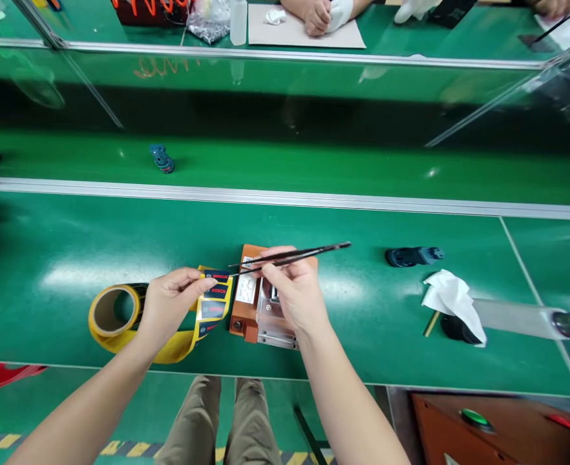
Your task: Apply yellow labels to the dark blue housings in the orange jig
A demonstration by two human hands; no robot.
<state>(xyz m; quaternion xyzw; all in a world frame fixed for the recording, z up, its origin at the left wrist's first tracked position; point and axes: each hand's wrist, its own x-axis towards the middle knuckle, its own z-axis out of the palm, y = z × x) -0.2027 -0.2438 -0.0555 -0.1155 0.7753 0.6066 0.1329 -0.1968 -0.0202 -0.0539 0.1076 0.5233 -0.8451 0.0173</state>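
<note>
My left hand pinches the end of a yellow strip of labels with dark blue BOSCH stickers on it. The strip curls back to its roll, which sits on the bench to the left. Held in my right hand is a pair of black tweezers. Their tips point left and reach the edge of the top sticker; whether they grip it I cannot tell. Below my right hand stands an orange-brown fixture with a clear and metal part, partly hidden by the hand.
A dark blue tool housing lies to the right, near a white cloth draped over a dark object. Another blue housing rests on the green belt beyond the metal rail. Across it, a person's hands rest on cardboard.
</note>
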